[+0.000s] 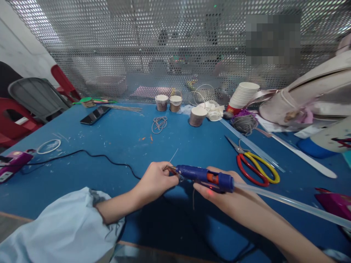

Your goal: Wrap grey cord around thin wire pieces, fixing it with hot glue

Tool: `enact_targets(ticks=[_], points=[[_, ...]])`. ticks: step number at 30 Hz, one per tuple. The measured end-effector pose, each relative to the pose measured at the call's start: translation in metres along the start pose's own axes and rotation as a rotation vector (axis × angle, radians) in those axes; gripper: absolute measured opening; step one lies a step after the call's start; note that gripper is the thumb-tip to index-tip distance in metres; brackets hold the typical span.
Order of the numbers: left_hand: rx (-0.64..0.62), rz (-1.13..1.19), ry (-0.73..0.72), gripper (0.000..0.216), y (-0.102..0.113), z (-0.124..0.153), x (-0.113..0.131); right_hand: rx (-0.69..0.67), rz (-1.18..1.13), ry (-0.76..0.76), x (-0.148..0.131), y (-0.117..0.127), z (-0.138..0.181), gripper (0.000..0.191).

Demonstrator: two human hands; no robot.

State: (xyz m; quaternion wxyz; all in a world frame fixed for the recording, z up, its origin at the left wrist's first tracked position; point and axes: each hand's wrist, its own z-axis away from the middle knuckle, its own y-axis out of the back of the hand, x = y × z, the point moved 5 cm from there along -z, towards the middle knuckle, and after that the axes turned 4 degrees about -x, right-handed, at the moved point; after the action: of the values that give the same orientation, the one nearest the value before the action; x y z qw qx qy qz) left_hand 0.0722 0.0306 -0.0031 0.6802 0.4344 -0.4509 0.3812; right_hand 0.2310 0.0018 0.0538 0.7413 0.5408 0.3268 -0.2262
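Note:
My right hand [229, 199] is wrapped round a blue hot glue gun [193, 172], its nozzle pointing left. A long clear glue stick [287, 202] runs out of the gun's back end over my right forearm. The fingers of my left hand [157, 180] are pinched together right at the nozzle. They close on a small brownish thing [171, 169], mostly hidden, whose kind I cannot make out. A thin pale strand [173, 155] sticks up just beyond those fingers.
Scissors [253, 166] with red and yellow handles lie to the right, near grey yarn [245, 124] and stacked paper cups [244, 95]. Small wrapped cups [197, 116] and coiled cord [159, 125] lie farther back. A black cable [105, 157] crosses the blue table [123, 135]; a phone [95, 115] lies left.

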Motion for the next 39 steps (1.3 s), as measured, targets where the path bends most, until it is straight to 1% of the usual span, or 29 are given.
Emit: enact_targets(ticks=[6, 11, 15, 21, 24, 28, 34, 37, 39], points=[[0.002, 0.009, 0.010, 0.003, -0.001, 0.000, 0.001, 0.013, -0.008, -0.003, 0.000, 0.000, 0.001, 0.022], [0.005, 0.017, -0.004, 0.003, -0.001, 0.001, 0.004, -0.021, -0.033, -0.003, -0.001, -0.001, 0.001, 0.023], [0.016, 0.032, 0.009, 0.005, 0.000, 0.002, 0.004, -0.052, 0.017, 0.018, 0.002, 0.000, 0.002, 0.024], [0.013, 0.002, 0.015, 0.004, 0.001, 0.001, 0.004, -0.004, 0.060, 0.063, 0.003, -0.001, 0.001, 0.027], [0.009, -0.018, -0.004, 0.005, 0.001, 0.001, 0.003, 0.000, 0.064, 0.036, 0.004, -0.002, -0.001, 0.027], [0.015, -0.008, 0.004, 0.005, 0.001, 0.001, 0.003, -0.048, 0.091, -0.005, 0.007, -0.003, 0.000, 0.025], [0.010, 0.009, 0.032, 0.004, 0.001, 0.001, 0.004, -0.047, 0.110, 0.075, 0.007, -0.001, 0.005, 0.024], [0.014, 0.016, 0.028, 0.005, 0.001, 0.002, 0.004, -0.029, 0.124, 0.077, 0.008, -0.001, 0.004, 0.026], [0.017, 0.031, 0.026, 0.005, 0.001, 0.001, 0.003, -0.028, 0.136, 0.088, 0.010, -0.002, 0.004, 0.024]])
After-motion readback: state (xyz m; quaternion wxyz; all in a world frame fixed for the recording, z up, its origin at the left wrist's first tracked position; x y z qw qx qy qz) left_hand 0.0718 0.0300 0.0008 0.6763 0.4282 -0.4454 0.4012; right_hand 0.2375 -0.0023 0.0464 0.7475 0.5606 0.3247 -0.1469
